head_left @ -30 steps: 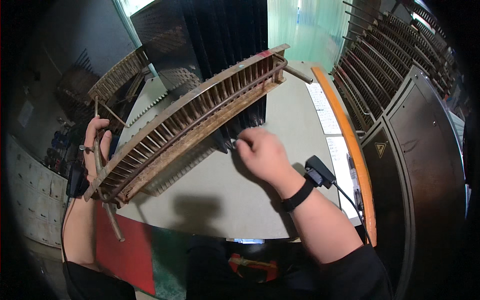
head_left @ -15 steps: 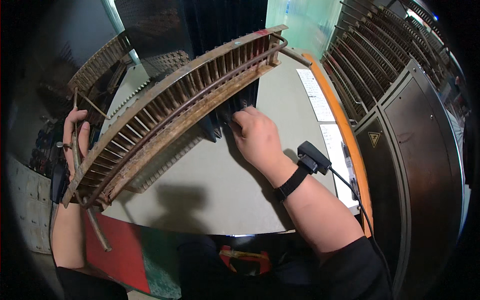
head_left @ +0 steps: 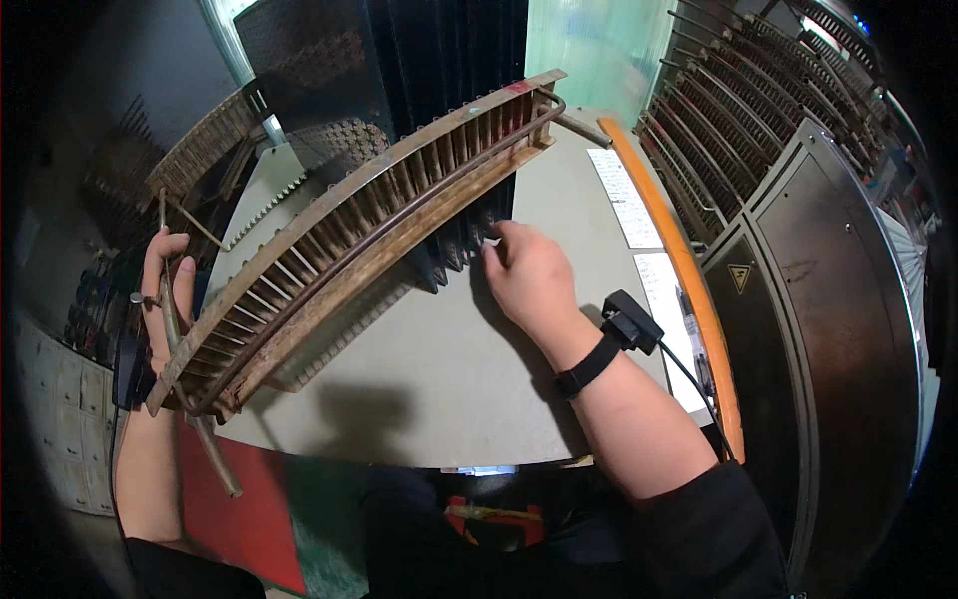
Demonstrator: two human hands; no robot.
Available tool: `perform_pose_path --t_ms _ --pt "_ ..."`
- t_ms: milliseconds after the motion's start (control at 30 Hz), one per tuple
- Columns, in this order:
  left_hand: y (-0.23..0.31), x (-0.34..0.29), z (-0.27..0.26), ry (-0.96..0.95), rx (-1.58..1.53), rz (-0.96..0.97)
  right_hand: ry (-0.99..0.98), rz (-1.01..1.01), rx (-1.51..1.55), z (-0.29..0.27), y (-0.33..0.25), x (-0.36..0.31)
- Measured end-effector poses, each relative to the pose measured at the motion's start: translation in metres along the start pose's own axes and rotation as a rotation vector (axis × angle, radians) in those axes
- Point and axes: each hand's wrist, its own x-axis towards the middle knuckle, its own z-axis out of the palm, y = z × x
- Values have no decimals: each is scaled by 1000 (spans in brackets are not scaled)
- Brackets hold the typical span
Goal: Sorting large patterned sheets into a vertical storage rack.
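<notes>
Left hand [head_left: 165,299] wrapped round a rod [head_left: 185,374] at the near end of the rack [head_left: 349,240]. Right hand [head_left: 529,280] just right of the rack's middle, fingers curled together onto dark fins [head_left: 454,250] beneath it. Rack propped aslant over the table [head_left: 449,389], far end by an orange rail [head_left: 679,280].

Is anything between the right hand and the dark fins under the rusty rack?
Nothing visible. The right hand has its fingertips already at the dark fins below the curved rusty rack. The left hand grips the rack's far end.
</notes>
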Motion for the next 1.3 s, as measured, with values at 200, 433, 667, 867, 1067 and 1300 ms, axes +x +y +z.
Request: perform_pose_path --t_ms 200,433,667,867,1067,1300 --pt "-4 4 5 38 -90 -36 -50 -175 -71 6 8 3" --pt "-5 4 4 -3 -57 -21 -226 12 -128 1 2 4" --pt "-3 4 3 8 -20 25 -19 98 94 -1 16 2" --pt "-10 3 -1 31 -24 -10 -35 200 179 -3 11 9" --pt "-34 1 -2 0 -21 -16 -74 225 264 -6 16 11" --pt "-24 2 -2 2 -13 27 -56 247 380 -8 16 14"
